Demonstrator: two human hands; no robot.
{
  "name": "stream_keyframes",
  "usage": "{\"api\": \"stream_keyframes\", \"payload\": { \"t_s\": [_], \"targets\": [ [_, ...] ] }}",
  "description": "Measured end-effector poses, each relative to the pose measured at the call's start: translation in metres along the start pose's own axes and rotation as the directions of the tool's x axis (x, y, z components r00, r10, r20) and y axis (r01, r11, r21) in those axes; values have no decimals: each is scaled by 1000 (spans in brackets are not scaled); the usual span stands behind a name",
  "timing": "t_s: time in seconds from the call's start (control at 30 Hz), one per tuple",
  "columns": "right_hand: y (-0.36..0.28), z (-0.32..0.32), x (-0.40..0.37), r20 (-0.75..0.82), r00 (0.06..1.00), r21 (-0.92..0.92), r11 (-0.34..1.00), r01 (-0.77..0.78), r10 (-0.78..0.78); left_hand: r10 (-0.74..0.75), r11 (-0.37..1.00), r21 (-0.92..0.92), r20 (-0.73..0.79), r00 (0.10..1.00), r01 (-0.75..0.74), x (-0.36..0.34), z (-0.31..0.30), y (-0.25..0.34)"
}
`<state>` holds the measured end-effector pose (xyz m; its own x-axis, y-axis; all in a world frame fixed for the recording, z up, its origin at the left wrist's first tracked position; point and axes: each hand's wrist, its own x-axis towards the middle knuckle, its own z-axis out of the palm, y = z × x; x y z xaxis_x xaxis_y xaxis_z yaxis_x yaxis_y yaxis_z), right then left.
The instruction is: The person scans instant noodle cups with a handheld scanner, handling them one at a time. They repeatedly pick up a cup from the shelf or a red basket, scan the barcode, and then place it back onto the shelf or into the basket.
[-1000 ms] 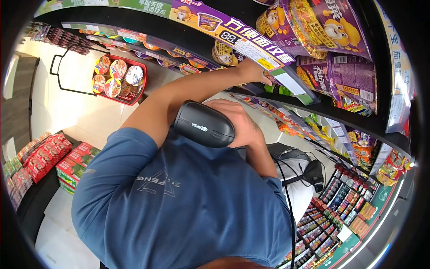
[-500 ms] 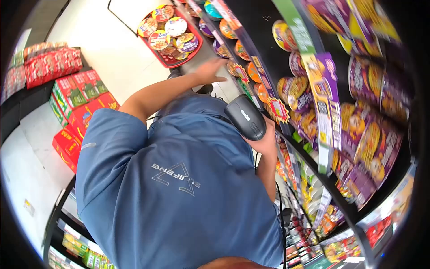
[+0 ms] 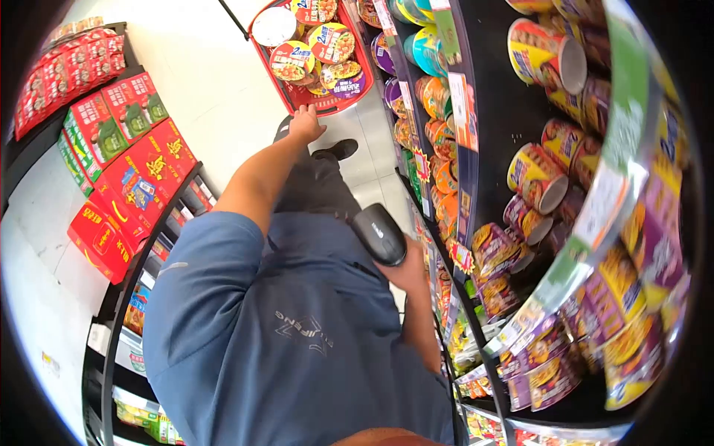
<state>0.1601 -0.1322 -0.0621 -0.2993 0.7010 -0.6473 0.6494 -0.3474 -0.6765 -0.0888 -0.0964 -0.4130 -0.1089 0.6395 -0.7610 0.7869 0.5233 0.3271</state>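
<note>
My left hand [image 3: 306,125] is at the near edge of a red basket [image 3: 336,105], its fingers curled at the rim. Instant-noodle cups with printed lids [image 3: 331,43] and one plain white lid [image 3: 274,27] lie in the basket. In my right hand [image 3: 409,271], near my waist, is a black handheld device [image 3: 379,234] resembling a scanner; its lower part is hidden by the hand.
Shelves of noodle cups [image 3: 535,178] with price strips [image 3: 465,111] run along the right. Red boxes [image 3: 152,167] and red packets [image 3: 71,74] are stacked on the left. A dark shoe [image 3: 342,149] stands on the pale floor [image 3: 178,67].
My left hand has moved left to the basket's near edge, its spread fingers now curled. The view has shifted, and the basket shows larger. The black device remains in my right hand.
</note>
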Motion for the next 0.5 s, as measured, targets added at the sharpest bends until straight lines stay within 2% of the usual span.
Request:
{"api": "stream_keyframes", "payload": {
  "t_s": [0.07, 0.1, 0.13, 0.2, 0.27, 0.33, 0.5],
  "targets": [
    [-9, 4, 12, 8, 994, 8, 994, -110, 110, -87, 991, -113, -95, 992, 76, 27, 14, 10],
    [-11, 8, 19, 14, 985, 38, 984, -174, 174, -198, 959, -220, -56, 979, 181, 42, 16, 21],
    [-13, 11, 26, 22, 972, 68, 969, -236, 236, -286, 905, -344, -53, 957, 252, 56, 18, 32],
    [-1, 18, 35, 30, 963, 90, 959, -269, 268, -435, 813, -466, -85, 896, 350, 88, 33, 51],
    [5, 22, 45, 26, 958, 94, 953, -288, 287, -565, 651, -634, -39, 824, 417, 110, 34, 73],
    [8, 24, 57, 54, 953, 98, 948, -303, 299, -667, 566, -618, 45, 744, 546, 124, 15, 100],
    [10, 23, 76, 32, 934, 101, 929, -356, 355, -752, 465, -576, 143, 643, 672, 177, 14, 117]
  ]
}}
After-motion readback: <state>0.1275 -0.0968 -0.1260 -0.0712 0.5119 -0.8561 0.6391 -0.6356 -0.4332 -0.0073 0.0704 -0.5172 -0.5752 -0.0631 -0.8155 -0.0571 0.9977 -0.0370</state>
